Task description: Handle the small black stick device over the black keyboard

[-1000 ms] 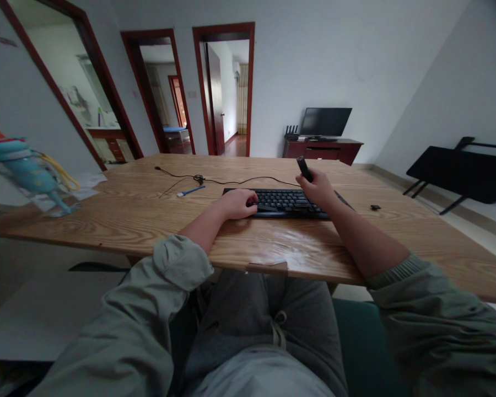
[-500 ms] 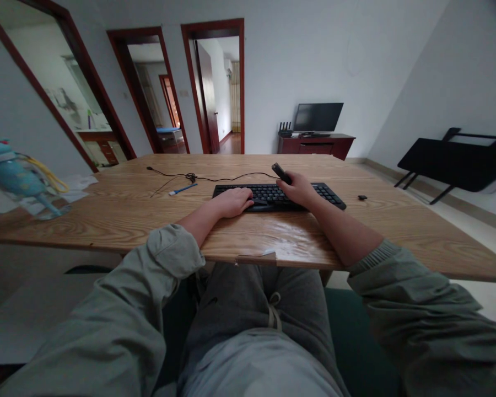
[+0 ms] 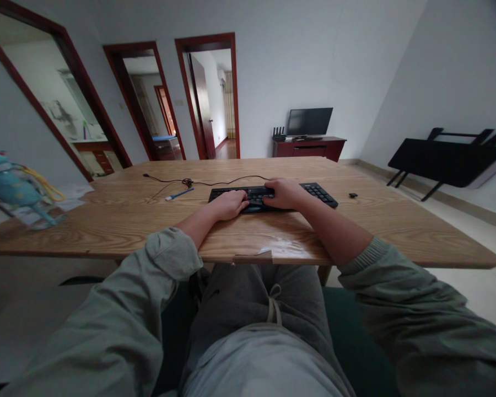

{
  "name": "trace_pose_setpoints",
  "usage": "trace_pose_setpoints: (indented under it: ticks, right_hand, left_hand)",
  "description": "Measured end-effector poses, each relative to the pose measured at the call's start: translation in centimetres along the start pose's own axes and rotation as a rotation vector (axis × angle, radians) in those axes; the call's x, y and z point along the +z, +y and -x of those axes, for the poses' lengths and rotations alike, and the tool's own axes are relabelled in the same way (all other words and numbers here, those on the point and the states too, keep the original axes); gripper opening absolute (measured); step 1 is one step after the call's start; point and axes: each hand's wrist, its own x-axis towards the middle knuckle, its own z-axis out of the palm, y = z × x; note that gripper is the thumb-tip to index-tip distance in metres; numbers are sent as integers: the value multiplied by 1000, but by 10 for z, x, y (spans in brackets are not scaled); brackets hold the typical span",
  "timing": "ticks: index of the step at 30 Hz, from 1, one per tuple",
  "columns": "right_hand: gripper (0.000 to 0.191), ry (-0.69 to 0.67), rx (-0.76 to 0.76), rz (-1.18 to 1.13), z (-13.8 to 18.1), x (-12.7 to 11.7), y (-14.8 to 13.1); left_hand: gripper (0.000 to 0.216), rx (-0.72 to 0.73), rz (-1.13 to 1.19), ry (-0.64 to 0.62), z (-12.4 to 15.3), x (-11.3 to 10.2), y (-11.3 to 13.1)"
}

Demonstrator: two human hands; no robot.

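A black keyboard (image 3: 320, 193) lies on the wooden table in front of me. My left hand (image 3: 229, 204) rests over its left part, fingers on top and thumb by the near side, gripping it. My right hand (image 3: 287, 194) is low over the middle keys, its fingers curled downward. The black oblong object seen in it earlier is now mostly hidden under the hand, against the keys; its kind cannot be made out. A thin black cable (image 3: 231, 181) runs along the keyboard's far side.
On the wooden table (image 3: 397, 237) lie a blue-and-white stick-like tool (image 3: 179, 194) to the left and a small black piece (image 3: 352, 195) to the right. A blue bottle (image 3: 8, 184) and white papers (image 3: 72, 198) are at the far left. Brown tape (image 3: 252, 257) covers the near edge.
My right hand has lowered and turned down onto the keys, so the black oblong object no longer sticks up. My left hand stays on the keyboard. The view has shifted slightly.
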Motion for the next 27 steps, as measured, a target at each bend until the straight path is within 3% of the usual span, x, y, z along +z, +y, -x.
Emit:
trace_pose_setpoints:
  ticks: [4,9,17,23,27]
  right_hand:
    - [27,14,6,-133,-1,2,-3]
    - [28,205,150,-371,-3,8,9]
    - [29,235,202,-444,-3,20,22]
    - [34,285,257,-448,-2,21,25]
    - [35,305,265,-444,-3,21,26]
  left_hand:
    - [37,-9,-39,28,0,-1,5]
    - [45,-31,-103,19,-5,-8,17]
    - [53,82,-138,-138,-18,-17,15]
    - [52,108,-100,-71,-19,-5,5]
    - [48,40,63,36,-17,4,-5]
